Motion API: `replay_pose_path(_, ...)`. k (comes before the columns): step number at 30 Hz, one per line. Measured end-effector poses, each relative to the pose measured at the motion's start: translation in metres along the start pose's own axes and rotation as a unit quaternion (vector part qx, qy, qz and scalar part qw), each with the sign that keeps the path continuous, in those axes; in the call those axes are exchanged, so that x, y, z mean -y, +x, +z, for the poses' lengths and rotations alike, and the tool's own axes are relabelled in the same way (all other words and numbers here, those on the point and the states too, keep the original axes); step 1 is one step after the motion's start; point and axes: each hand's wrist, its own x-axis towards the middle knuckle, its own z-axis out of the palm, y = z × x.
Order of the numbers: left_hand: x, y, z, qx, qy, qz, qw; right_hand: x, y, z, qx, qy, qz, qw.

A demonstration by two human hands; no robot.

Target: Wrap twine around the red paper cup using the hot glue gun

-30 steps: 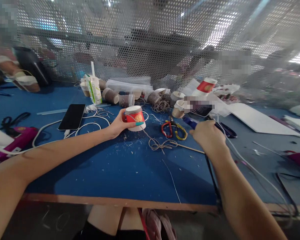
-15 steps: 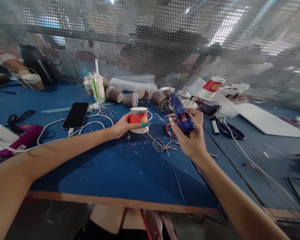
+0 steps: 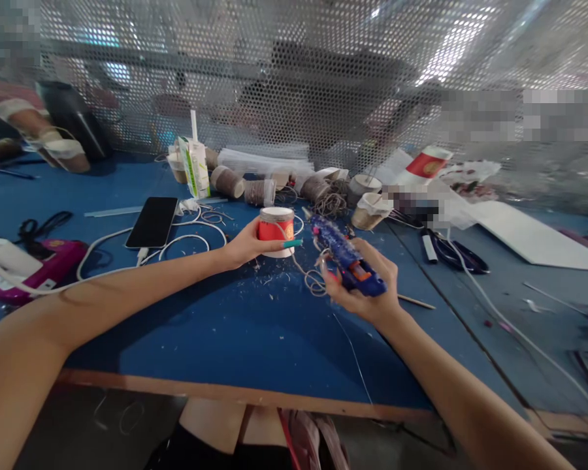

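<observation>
Red-and-white paper cup (image 3: 273, 231) with gold emblem, upside down, greyish-brown cord (image 3: 277, 220) wound near its top and trailing right in loops, blue glue gun (image 3: 343, 253) to its right, nozzle pointing far left

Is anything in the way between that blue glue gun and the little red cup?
Nothing solid appears to block the gap from the blue glue gun in the right hand to the red cup in the left hand. A thin pale loop shows beside the cup, and loose twine lies below the gap.
</observation>
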Motion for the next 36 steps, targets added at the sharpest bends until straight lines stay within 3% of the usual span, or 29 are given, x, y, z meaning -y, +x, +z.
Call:
replay_pose_path(3,-0.0006,0.0002,0.0003,0.018,0.003,0.002,1.0,-0.0008,0.0014,0.0019,0.027,-0.013,-0.037,0.999)
replay_pose_path(8,0.0006,0.0022,0.0005,0.046,-0.013,0.005,0.999,-0.004,0.0005,0.0055,0.044,0.003,-0.042,0.998)
replay_pose_path(21,-0.0031,-0.0008,0.0016,0.043,-0.006,-0.022,0.999,-0.0067,-0.0004,0.0051,0.105,0.022,0.03,0.994)
replay_pose_path(31,-0.0047,-0.0012,0.0005,0.046,0.005,-0.033,0.998,-0.0074,-0.0007,0.0072,0.088,0.009,0.016,0.996)
replay_pose_path(36,-0.0052,-0.0017,0.0007,0.053,0.008,-0.028,0.998,-0.0066,-0.001,0.0067,0.091,0.014,0.041,0.995)
